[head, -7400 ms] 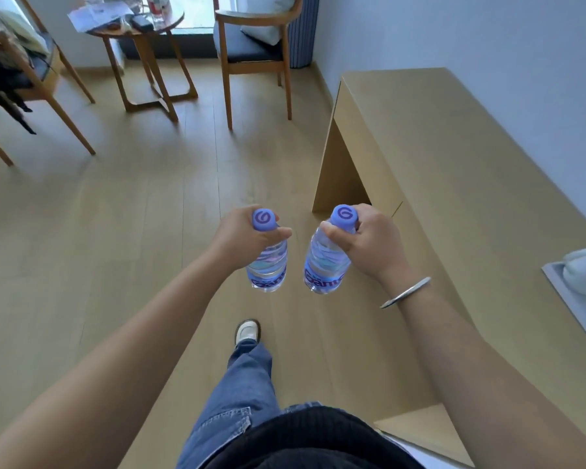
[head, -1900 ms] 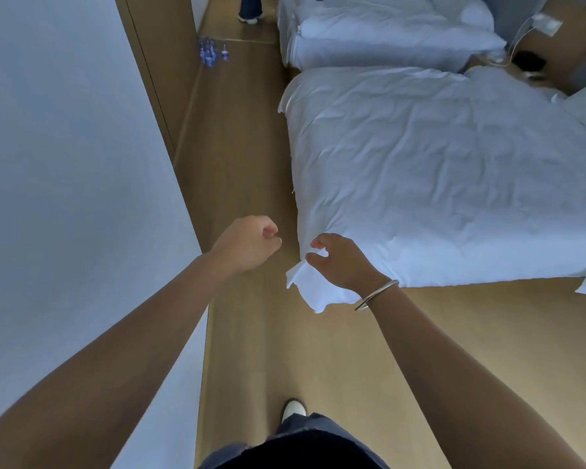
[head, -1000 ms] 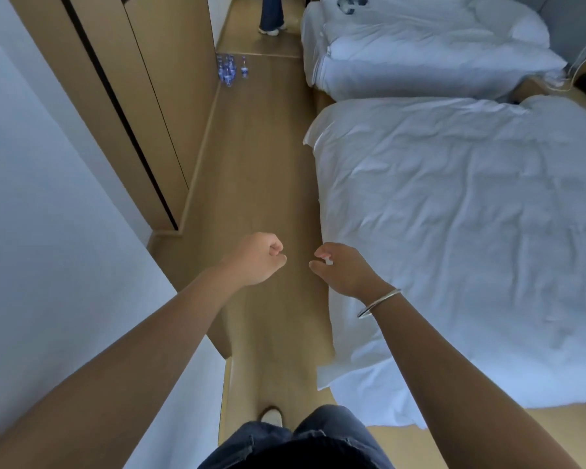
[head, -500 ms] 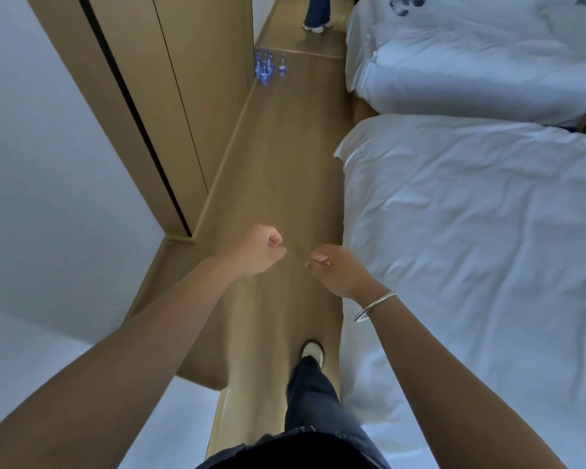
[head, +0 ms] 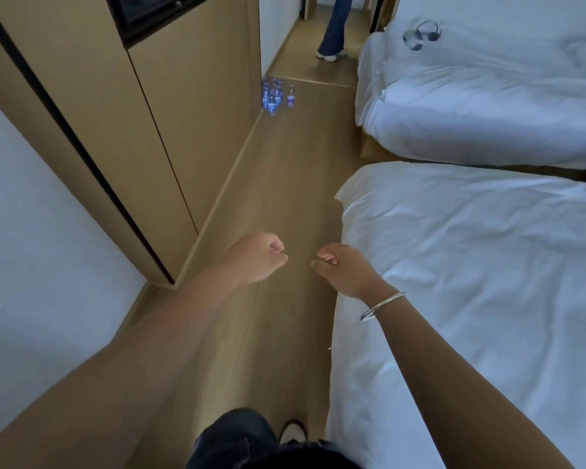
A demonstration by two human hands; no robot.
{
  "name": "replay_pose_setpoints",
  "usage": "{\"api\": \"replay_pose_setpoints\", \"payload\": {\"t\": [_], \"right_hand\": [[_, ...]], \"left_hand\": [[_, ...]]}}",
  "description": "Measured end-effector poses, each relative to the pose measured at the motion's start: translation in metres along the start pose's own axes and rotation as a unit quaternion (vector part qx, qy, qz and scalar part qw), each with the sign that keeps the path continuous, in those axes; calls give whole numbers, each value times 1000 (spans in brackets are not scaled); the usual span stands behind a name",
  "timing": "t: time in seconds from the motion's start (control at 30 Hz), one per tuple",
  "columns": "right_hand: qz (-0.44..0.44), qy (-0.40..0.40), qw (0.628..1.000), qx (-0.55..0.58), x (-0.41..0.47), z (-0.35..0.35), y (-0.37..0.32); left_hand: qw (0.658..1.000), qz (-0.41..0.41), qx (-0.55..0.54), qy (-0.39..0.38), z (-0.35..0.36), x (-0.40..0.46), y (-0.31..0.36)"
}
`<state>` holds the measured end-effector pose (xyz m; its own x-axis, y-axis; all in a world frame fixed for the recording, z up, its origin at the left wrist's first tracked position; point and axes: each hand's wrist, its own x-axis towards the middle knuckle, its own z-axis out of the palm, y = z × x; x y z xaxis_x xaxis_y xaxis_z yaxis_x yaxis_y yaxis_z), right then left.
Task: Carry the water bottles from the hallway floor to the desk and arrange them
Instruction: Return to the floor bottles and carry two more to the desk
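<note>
Several small water bottles (head: 275, 95) with blue caps and labels stand clustered on the wooden floor far ahead, against the corner of the wardrobe. My left hand (head: 257, 257) is held out in front of me as a loose fist with nothing in it. My right hand (head: 344, 267), with a silver bangle on the wrist, has its fingers curled and holds nothing. Both hands hover over the floor strip, well short of the bottles. The desk is out of view.
A tall wooden wardrobe (head: 142, 106) lines the left side. Two beds with white duvets, the near bed (head: 471, 282) and the far bed (head: 487, 96), line the right. Another person's legs (head: 334, 32) stand in the hallway beyond the bottles. A headset (head: 422, 33) lies on the far bed.
I have walked forward along the strip between wardrobe and beds, and the bottles are nearer. Both hands stay curled and hold nothing; earlier each carried a bottle beside the desk.
</note>
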<state>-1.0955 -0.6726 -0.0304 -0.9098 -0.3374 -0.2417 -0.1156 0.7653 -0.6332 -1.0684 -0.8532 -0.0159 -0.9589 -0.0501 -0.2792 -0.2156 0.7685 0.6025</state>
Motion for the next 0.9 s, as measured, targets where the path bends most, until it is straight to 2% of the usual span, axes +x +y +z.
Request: {"api": "replay_pose_setpoints", "payload": {"t": [0.33, 0.67, 0.9], "right_hand": [[3, -25, 1000, -16, 122, -31, 7], [37, -11, 999, 6, 304, -72, -25], [58, -12, 998, 12, 402, -91, -37]], "left_hand": [[1000, -16, -1, 11, -23, 133, -4], [999, 0, 4, 33, -106, 306, -12], [1000, 5, 4, 20, -141, 402, -17]]}}
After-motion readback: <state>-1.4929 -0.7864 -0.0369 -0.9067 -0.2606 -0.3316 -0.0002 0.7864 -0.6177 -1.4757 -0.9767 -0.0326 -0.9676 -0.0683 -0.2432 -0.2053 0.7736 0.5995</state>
